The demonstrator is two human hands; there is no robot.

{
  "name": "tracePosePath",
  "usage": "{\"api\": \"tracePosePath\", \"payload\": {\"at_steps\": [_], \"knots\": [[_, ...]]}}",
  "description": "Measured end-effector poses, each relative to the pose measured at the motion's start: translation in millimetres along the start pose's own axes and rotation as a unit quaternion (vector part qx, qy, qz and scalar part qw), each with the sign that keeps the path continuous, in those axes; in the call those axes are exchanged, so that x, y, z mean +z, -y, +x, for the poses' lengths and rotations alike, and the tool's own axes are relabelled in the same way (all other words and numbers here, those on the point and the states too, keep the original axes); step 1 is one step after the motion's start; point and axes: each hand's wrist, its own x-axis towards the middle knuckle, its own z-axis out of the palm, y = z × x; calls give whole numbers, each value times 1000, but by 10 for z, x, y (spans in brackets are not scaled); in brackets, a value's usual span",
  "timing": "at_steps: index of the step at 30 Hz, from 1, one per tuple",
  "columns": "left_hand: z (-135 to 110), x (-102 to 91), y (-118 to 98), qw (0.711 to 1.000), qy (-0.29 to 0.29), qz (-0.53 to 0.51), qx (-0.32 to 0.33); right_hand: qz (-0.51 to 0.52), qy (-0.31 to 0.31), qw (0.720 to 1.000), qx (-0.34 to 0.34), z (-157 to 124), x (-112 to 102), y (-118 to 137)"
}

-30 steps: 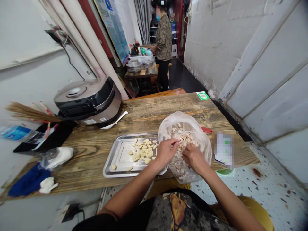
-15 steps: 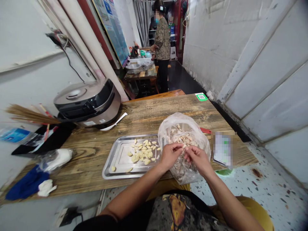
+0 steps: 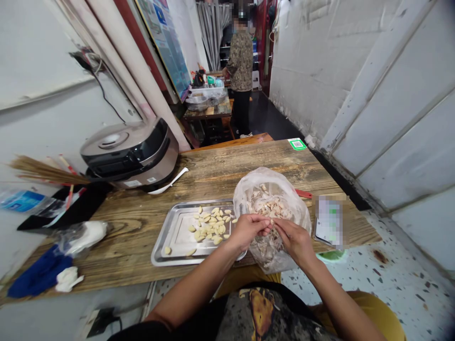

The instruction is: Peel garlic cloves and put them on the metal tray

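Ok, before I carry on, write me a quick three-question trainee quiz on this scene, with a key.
1. True or false: the left hand and right hand are close together over the plastic bag.
2. What lies on the metal tray? A) a phone B) pale yellow pieces C) a blue cloth
3. Fill the gap: the white spoon lies on the wooden table beside the ____.

Key: 1. True. 2. B, pale yellow pieces. 3. Rice cooker.

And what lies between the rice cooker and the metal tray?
In the head view, a white spoon lies between the rice cooker and metal tray, on the tabletop.
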Motion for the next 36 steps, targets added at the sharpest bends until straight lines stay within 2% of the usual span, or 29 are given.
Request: {"api": "tracePosePath", "payload": {"at_steps": [4, 7, 16, 19, 22, 24, 27, 29, 31, 33, 34, 36], "knots": [[-22, 21, -21, 1000, -10, 20, 2, -25, -3, 999, -22, -11, -21, 2], [-38, 46, -20, 999, -15, 32, 6, -50, 17, 998, -37, -18, -31, 1], [-36, 103, 112, 976, -83, 175, 102, -86, 26, 995, -52, -86, 24, -52], [-22, 99, 120, 973, -74, 182, 117, -29, 4, 999, -13, -85, 36, -32], [3, 94, 121, 981, -54, 153, 109, 102, -10, 989, 103, -59, 50, 15], [19, 95, 123, 988, -45, 113, 97, 235, -11, 947, 218, -29, 60, 46], [28, 98, 124, 993, -31, 69, 89, 428, -36, 827, 363, 33, 50, 71], [20, 97, 122, 992, -20, 89, 92, 508, -62, 753, 413, 77, 18, 80], [6, 93, 116, 983, -25, 145, 111, 558, -67, 700, 442, 113, -20, 91], [-8, 91, 105, 965, -46, 211, 146, 584, -62, 669, 455, 133, -45, 105], [-13, 92, 96, 954, -59, 240, 168, 589, -62, 664, 456, 138, -51, 113], [-21, 96, 74, 933, -80, 278, 214, 587, -68, 670, 449, 138, -49, 127]]}}
